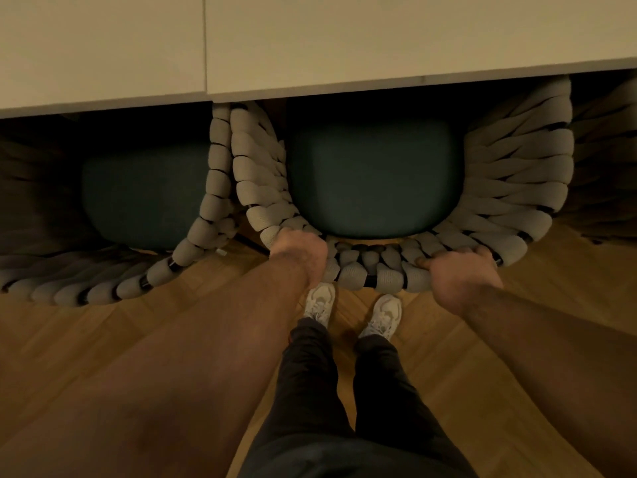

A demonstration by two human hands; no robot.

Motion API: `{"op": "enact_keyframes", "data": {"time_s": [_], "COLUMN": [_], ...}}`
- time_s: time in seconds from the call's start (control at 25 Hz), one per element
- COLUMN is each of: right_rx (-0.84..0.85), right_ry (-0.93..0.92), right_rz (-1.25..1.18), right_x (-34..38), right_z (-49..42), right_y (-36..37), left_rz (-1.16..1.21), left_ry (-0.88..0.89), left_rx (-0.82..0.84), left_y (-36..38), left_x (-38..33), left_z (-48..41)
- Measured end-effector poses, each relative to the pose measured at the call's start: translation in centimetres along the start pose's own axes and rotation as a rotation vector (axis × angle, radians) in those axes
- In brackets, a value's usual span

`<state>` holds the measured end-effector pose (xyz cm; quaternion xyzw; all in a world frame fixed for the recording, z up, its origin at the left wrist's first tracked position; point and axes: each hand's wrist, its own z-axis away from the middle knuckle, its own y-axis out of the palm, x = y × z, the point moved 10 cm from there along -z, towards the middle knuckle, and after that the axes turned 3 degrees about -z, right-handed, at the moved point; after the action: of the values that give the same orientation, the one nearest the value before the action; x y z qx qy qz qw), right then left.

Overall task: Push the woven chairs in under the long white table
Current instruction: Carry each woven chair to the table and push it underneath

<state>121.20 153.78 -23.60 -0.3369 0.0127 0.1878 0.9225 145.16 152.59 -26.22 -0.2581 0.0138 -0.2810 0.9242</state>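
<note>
A woven chair (510, 174) with thick grey straps and a dark teal seat cushion (372, 177) stands directly in front of me, its front tucked under the long white table (344, 46). My left hand (300, 253) grips the curved top rim of the backrest on its left side. On the right side of the same rim, my right hand (462, 270) holds on with fingers curled over the straps. A second woven chair (213, 201) with a teal cushion (144, 198) sits to the left, also partly under the table, touching the first chair's side.
The floor (155, 339) is wood parquet. My feet in white sneakers (351, 312) stand just behind the chair's back. A seam (205, 46) divides the tabletop into two slabs. Part of another woven chair (606, 157) shows at the far right.
</note>
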Motion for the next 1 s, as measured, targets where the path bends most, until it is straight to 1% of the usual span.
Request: {"op": "enact_keyframes", "data": {"time_s": [0.04, 0.08, 0.16, 0.28, 0.32, 0.4, 0.48, 0.6, 0.68, 0.76, 0.84, 0.92, 1.0], "right_rx": [0.005, 0.006, 0.012, 0.036, 0.042, 0.037, 0.018, -0.070, -0.104, -0.131, -0.199, -0.238, -0.283], "right_ry": [0.001, 0.010, 0.044, 0.079, 0.080, 0.052, -0.007, -0.079, -0.088, -0.095, -0.045, 0.059, 0.159], "right_rz": [-0.003, -0.018, -0.048, -0.072, -0.071, -0.059, -0.085, -0.144, -0.216, -0.327, -0.426, -0.558, -0.656], "right_x": [0.0, -0.1, -0.3, -0.5, -0.5, -0.5, -0.5, -1.0, -1.5, -1.4, -2.1, -3.6, -5.0], "right_z": [-0.1, -0.3, -0.8, -0.5, -0.4, -0.1, 0.3, 2.4, 4.3, 6.2, 8.4, 10.3, 12.7], "right_y": [0.0, -0.1, -0.3, -0.3, -0.1, -0.1, -0.5, -1.1, -1.0, -1.2, -1.7, -1.5, -0.9], "left_rz": [-0.020, -0.040, 0.013, 0.057, 0.011, -0.032, -0.069, -0.065, -0.035, 0.043, 0.138, 0.204, 0.245], "left_ry": [-0.056, -0.058, -0.084, -0.104, -0.113, -0.133, -0.150, -0.153, -0.157, -0.153, -0.097, -0.030, -0.033], "left_rx": [-0.014, -0.052, -0.005, -0.026, -0.048, -0.071, -0.056, -0.064, -0.071, -0.071, -0.110, -0.121, -0.166], "left_y": [-0.3, -0.7, -0.6, -0.4, -0.6, -0.8, -1.0, -1.3, -1.7, -1.7, -2.8, -4.1, -5.5], "left_x": [0.6, 0.7, 1.1, 1.1, 1.0, 0.8, 1.0, 1.0, 0.8, 1.1, 1.1, 1.4, 2.3], "left_z": [0.2, -0.1, -0.2, -0.4, -0.1, 0.3, 0.6, 0.7, 1.1, 2.4, 4.8, 7.2, 9.6]}}
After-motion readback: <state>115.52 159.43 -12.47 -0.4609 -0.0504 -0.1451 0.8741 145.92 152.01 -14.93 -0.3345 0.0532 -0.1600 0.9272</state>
